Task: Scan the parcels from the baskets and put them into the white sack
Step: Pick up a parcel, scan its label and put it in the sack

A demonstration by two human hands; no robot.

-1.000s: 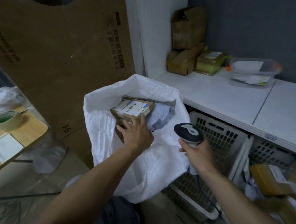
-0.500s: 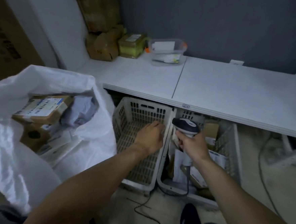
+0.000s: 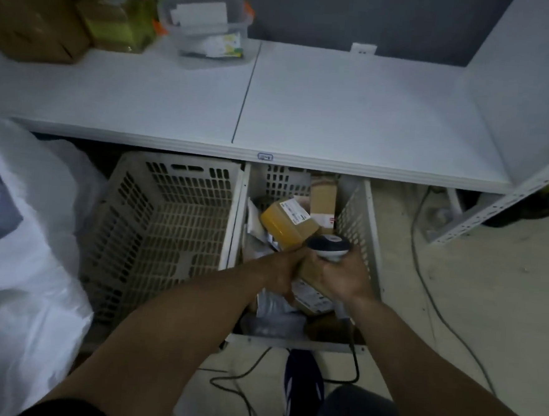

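1. Yellow-taped parcel [image 3: 286,223]: right basket [image 3: 360,220], near its far wall, atop other parcels; likely stiff, light; take by side edges.
2. Left hand [image 3: 280,270]: reaching in, grip cannot be told.
3. Right hand [image 3: 343,277]: wrapped round scanner [image 3: 328,246].
4. White sack [image 3: 19,255]: left of the empty left basket [image 3: 168,220].

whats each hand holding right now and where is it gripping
The right hand grips the dark-headed handheld barcode scanner by its handle. The left hand reaches among the parcels in the right white basket; whether it grips one cannot be told.

Both forearms are bare; a dark short sleeve [image 3: 67,411] edges the left arm, dark trousers [image 3: 359,415] cover the knee.
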